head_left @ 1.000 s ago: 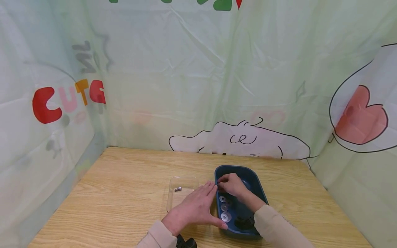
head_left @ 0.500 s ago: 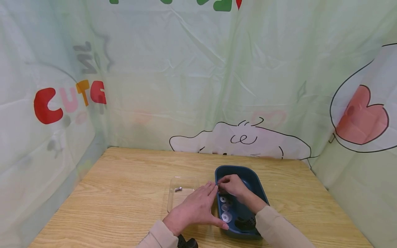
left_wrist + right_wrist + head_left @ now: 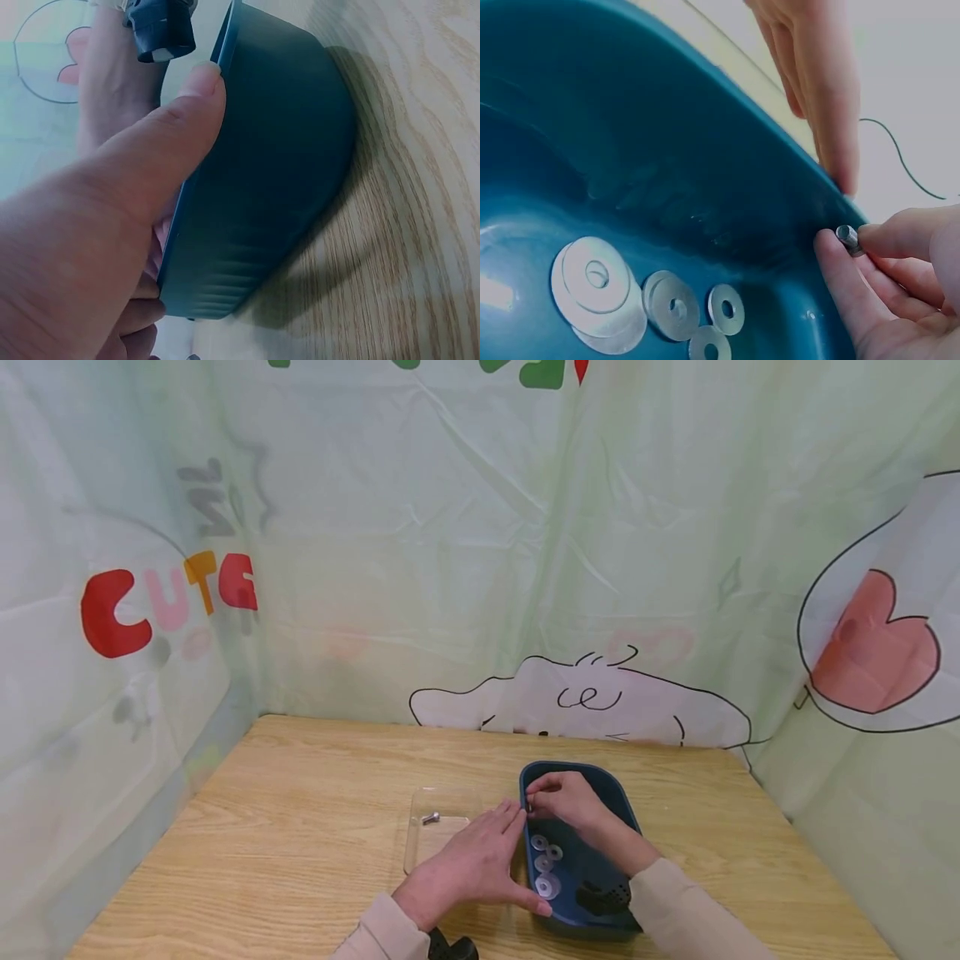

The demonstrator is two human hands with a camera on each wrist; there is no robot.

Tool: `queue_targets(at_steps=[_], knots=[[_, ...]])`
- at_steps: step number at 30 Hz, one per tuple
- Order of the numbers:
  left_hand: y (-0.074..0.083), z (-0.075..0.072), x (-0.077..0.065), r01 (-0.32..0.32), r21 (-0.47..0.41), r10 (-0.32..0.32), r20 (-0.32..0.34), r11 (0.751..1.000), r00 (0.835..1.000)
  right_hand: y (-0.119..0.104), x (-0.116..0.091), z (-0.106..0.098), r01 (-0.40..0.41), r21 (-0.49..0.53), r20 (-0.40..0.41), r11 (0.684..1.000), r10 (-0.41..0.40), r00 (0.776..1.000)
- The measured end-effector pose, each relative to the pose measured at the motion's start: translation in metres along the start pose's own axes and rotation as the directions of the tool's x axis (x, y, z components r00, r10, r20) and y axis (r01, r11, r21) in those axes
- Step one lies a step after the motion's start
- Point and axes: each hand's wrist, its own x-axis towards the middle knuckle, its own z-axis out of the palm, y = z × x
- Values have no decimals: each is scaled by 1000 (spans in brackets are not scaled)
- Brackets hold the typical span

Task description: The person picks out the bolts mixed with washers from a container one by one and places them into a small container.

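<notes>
My right hand (image 3: 576,802) is inside the blue basin (image 3: 626,802), near its far left wall. Its thumb and forefinger pinch a small bolt (image 3: 847,238), its threaded end showing in the right wrist view. Flat metal washers (image 3: 600,277) lie on the basin floor beneath, some stacked, along the left side. My left hand (image 3: 474,864) rests against the basin's left rim, fingers straight and thumb spread toward the near corner. In the left wrist view the thumb (image 3: 199,86) lies on the rim.
Left of the basin sits a clear plastic tray (image 3: 411,843), partly hidden by my left hand, with another bolt (image 3: 431,818) in it. Black wrist cameras show at the right wrist (image 3: 602,899) and left wrist (image 3: 453,948). Printed curtains hang behind the wooden table (image 3: 322,810).
My right hand has risen slightly and shifted right inside the basin, uncovering a washer beside the others. The left hand stays at the rim.
</notes>
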Motion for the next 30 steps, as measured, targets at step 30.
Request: queue_targets(at_steps=[30], knots=[[-25,-23,-31,157,-30,-159,-101,987,982,-33,-13,-1,105,107,138,989,-119,983]])
